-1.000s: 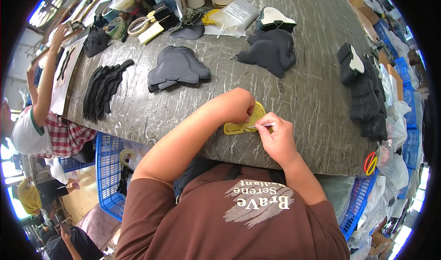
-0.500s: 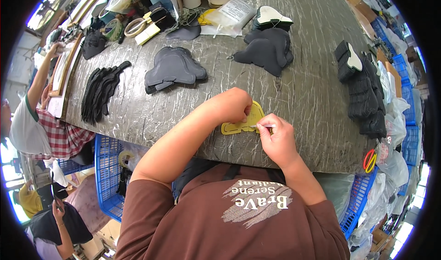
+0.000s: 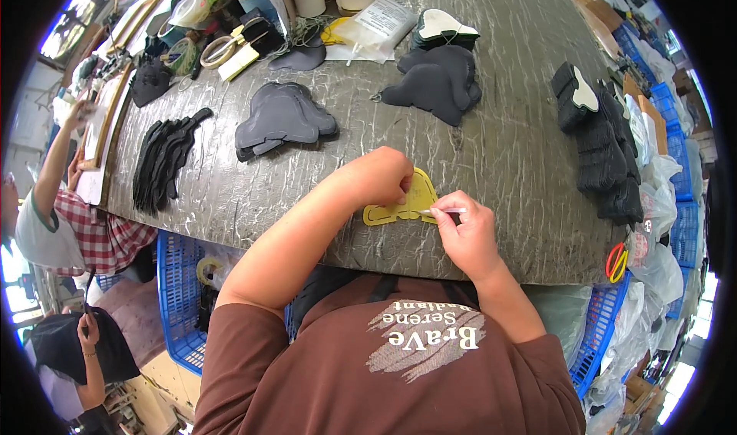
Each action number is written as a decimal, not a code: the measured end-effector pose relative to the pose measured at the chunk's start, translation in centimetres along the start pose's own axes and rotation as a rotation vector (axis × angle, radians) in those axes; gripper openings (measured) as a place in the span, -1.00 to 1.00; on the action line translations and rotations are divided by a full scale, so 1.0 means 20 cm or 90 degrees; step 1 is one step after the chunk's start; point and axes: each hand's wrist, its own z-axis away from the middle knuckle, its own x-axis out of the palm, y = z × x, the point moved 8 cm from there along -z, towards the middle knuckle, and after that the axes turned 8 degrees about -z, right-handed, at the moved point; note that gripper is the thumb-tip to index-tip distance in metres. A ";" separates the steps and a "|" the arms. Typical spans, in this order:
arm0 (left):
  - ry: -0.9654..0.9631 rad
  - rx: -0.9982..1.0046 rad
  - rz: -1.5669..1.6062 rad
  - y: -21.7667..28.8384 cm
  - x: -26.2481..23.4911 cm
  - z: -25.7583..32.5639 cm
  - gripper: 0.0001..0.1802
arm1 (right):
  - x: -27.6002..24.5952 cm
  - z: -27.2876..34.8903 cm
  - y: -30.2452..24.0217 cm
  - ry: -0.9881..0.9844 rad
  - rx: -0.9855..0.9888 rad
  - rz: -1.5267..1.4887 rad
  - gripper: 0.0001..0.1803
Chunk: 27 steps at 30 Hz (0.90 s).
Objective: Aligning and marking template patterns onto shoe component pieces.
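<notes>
A yellow template point(image 3: 421, 192) with slots along its edge lies flat on the dark table point(image 3: 530, 166) in front of me. Curled fingers of my left hand point(image 3: 382, 175) press on its upper left part; the hand hides some of it. My right hand point(image 3: 470, 231) pinches a thin, pale pen point(image 3: 458, 210), held nearly level. The pen's tip points left and meets the template's lower right edge. Whatever lies under the template is hidden.
Dark grey cut pieces point(image 3: 284, 120), more grey pieces point(image 3: 437, 86), black strips point(image 3: 165, 162) and black stacks point(image 3: 603, 151) surround the work. Red-and-yellow scissors point(image 3: 616, 262) lie at the right edge. Blue baskets point(image 3: 173, 304) flank me. Another person point(image 3: 57, 220) works at left.
The whole view has shifted slightly, so the table things appear a little further left. Both hands keep their hold, and the pen stays at the template's lower edge.
</notes>
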 end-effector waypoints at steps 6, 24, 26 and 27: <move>0.015 0.017 -0.013 -0.01 0.01 0.00 -0.81 | 0.01 0.00 -0.04 -0.003 -0.056 0.014 -0.88; 0.005 -0.002 -0.008 0.01 -0.01 0.01 -0.82 | -0.15 0.08 0.03 0.048 0.039 0.018 -0.90; 0.001 0.002 -0.033 0.02 0.00 -0.01 -0.79 | -0.17 0.09 0.02 0.058 0.038 0.025 -0.90; -0.003 0.005 -0.057 0.03 0.00 -0.01 -0.77 | -0.17 0.09 0.01 0.060 0.036 0.026 -0.90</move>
